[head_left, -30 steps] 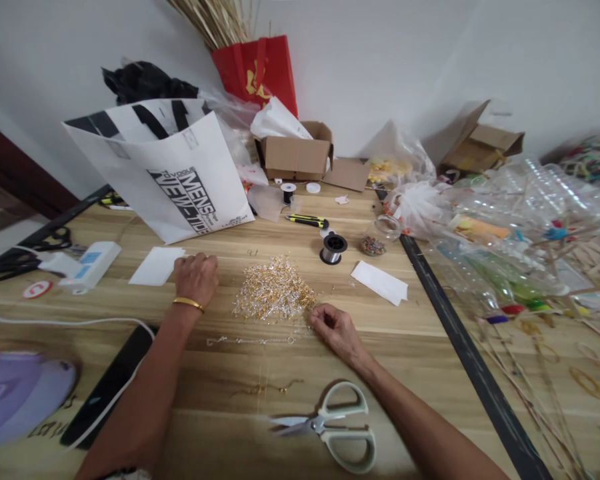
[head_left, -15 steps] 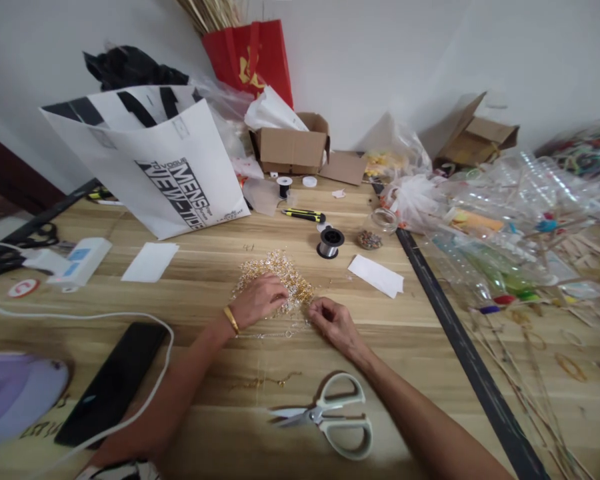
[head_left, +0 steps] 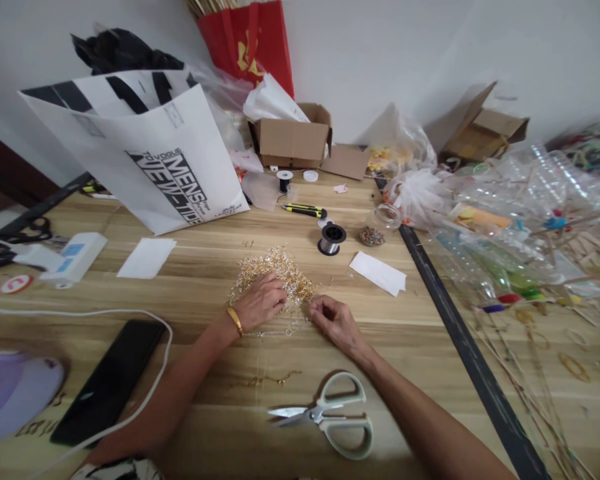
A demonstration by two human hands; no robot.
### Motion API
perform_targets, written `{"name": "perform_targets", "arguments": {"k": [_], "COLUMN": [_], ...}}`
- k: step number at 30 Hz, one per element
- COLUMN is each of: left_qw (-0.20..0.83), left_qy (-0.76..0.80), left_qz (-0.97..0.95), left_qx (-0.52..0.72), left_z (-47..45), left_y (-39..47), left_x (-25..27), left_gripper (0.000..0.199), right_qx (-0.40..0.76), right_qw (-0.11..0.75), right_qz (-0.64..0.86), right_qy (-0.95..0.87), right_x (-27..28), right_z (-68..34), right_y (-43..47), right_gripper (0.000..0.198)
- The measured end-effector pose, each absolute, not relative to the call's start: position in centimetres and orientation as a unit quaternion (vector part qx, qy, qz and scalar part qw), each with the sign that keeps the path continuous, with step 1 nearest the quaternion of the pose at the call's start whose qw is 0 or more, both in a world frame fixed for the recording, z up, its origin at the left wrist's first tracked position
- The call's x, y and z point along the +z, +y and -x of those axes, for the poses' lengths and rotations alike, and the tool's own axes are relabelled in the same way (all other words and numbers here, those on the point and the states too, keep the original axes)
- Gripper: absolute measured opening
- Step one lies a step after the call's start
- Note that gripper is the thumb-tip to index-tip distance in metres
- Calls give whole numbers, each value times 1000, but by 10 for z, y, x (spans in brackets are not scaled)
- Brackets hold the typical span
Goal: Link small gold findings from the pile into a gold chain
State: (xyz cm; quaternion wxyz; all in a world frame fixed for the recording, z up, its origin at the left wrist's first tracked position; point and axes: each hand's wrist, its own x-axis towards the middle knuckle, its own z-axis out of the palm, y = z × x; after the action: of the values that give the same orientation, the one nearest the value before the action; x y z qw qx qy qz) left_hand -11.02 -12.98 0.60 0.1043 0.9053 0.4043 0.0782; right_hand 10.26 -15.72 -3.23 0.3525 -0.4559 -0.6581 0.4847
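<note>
Apparently I'm picking through the gold-and-clear pile [head_left: 286, 268] on the tabletop [head_left: 200, 280], my left hand [head_left: 263, 301] over its near side, that grip too hidden to tell. My right hand [head_left: 334, 320] pinches together just beside it, on what I can't tell; singling out pieces calls for a light touch.

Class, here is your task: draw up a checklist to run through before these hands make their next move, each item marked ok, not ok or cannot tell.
1. Left hand at the pile of gold and clear jewellery pieces: ok, over its near side.
2. Right hand holding a piece: cannot tell, too small to make out.
3. Scissors apart from both hands: ok.
4. Scissor blades closed: not ok, slightly parted.
5. Wire spool upright: ok.
6. Utility knife blade retracted: cannot tell.
</note>
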Motion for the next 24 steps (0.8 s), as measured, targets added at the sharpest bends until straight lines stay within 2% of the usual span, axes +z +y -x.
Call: {"name": "perform_targets", "arguments": {"k": [6,12,24], "left_qw": [102,116,128], "left_qy": [407,397,370], "left_qz": [-905,-905,-917], "left_qx": [65,102,75], "left_z": [109,98,89], "left_y": [-129,-126,-119], "left_x": [11,9,7], "left_gripper": [18,16,16], "right_qx": [483,490,515], "right_qw": [349,357,375], "right_qz": [458,461,459], "right_qy": [-659,-648,-619], "right_x": [-33,-35,-35], "right_z": [-103,-104,-105], "right_y": [-157,-157,-157], "right_gripper": [21,19,21]}}
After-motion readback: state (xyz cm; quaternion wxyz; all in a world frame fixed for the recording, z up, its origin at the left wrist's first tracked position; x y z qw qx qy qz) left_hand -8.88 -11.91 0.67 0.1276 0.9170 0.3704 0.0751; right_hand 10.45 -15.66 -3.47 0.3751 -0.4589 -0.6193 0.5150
